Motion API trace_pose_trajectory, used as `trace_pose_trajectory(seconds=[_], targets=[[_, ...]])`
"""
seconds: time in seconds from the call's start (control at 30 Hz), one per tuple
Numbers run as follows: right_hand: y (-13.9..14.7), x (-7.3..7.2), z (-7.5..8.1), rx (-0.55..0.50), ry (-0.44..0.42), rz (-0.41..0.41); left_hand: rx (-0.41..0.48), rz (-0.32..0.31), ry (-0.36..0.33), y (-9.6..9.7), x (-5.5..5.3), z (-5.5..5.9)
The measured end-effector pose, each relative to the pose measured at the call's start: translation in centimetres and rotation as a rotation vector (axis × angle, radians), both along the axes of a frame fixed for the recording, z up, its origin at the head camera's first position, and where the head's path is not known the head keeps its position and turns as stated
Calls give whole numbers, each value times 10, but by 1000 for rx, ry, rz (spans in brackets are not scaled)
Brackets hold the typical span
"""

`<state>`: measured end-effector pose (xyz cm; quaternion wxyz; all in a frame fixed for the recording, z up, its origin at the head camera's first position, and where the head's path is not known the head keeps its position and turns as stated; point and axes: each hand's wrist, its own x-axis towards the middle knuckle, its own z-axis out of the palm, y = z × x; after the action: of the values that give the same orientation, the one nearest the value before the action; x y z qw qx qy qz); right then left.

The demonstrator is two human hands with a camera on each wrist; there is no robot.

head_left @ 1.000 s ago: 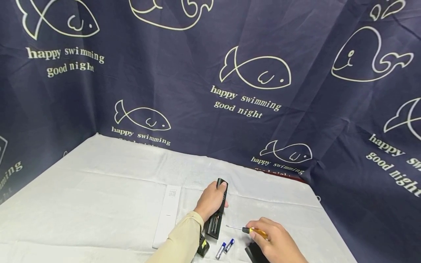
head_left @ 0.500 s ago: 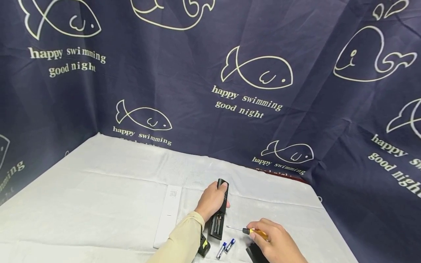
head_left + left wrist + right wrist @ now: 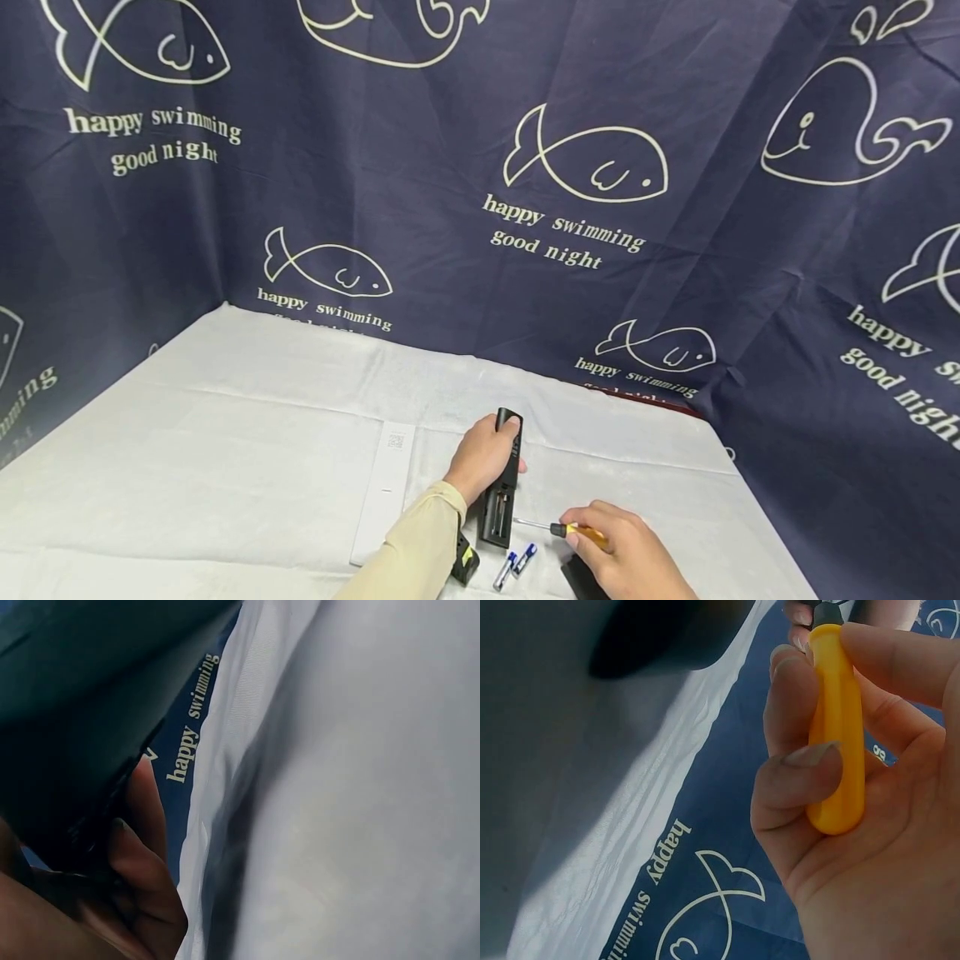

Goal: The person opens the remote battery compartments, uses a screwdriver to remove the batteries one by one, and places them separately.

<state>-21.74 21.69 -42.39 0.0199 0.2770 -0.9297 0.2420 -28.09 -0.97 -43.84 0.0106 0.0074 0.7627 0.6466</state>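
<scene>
In the head view my left hand grips a black remote control by its far part. The remote's near end faces me with its battery compartment uncovered; a coppery bit shows inside, too small to identify. My right hand holds a screwdriver by its yellow handle, the metal shaft pointing left, its tip close beside the compartment's right edge. Whether they touch, I cannot tell. The right wrist view shows fingers and thumb around that yellow handle. Two blue and silver batteries lie just below the remote.
A long white box-like piece with a printed code lies left of my left sleeve. Beneath the left wrist sits a black piece with a yellow mark. Another black piece shows under the right hand. White cloth covers the table; printed dark-blue curtains surround it.
The remote's near end has swung slightly to the right, showing more of the compartment. The screwdriver tip has shifted a little left and down, closer to it. The batteries stay in place.
</scene>
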Motion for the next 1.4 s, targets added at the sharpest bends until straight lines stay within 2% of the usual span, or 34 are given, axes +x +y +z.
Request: trace_pose_trajectory(seconds=[0.4,0.67,0.87,1.13,1.4], targets=[[1,1,1,24,6,-7,-24,-2,-5,0,-1,0],[4,2,3,9,61,-108,-25,-4,6,0,0,2],[8,1,1,-10,133,-137,-19,-8,10,-1,0,0],[15,-2,3,-9,87,-268,-5,-22,-3,-2,-1,0],[22,-3,1,2,130,-318,-10,-14,1,0,-2,0]])
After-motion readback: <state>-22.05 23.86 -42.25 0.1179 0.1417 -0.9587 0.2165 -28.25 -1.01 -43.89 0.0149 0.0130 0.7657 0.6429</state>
